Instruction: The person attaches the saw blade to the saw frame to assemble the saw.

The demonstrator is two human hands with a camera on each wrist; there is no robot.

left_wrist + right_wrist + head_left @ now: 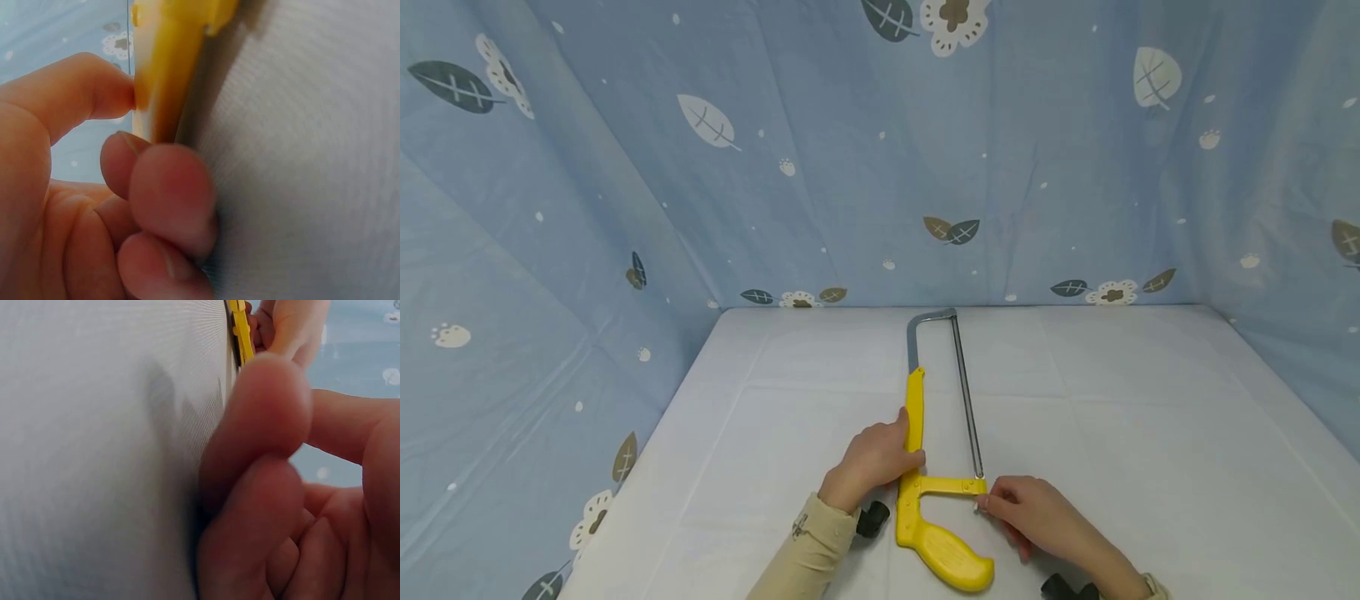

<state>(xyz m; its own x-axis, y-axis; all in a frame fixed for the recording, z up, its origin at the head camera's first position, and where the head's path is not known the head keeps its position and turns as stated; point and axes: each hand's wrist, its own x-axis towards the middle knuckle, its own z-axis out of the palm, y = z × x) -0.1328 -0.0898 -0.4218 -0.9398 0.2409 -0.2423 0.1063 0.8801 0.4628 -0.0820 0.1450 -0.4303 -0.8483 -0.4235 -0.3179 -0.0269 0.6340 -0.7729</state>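
Note:
A hacksaw [955,550] with a yellow handle and a grey metal bow lies on the white table, its handle towards me. My left hand [874,458] grips the yellow part of its frame, thumb on the near side; in the left wrist view the fingers [172,194] curl beneath the yellow edge. At the handle end of the thin blade [967,400], my right hand [1037,512] pinches a small metal wing nut [977,507] between thumb and fingertips. The right wrist view shows curled fingers [256,425] close to the cloth, which hide the nut.
A white cloth covers the table [775,433]. Blue patterned curtain [850,167] hangs along its back and sides. Black wrist camera mounts [872,519] sit beside both wrists.

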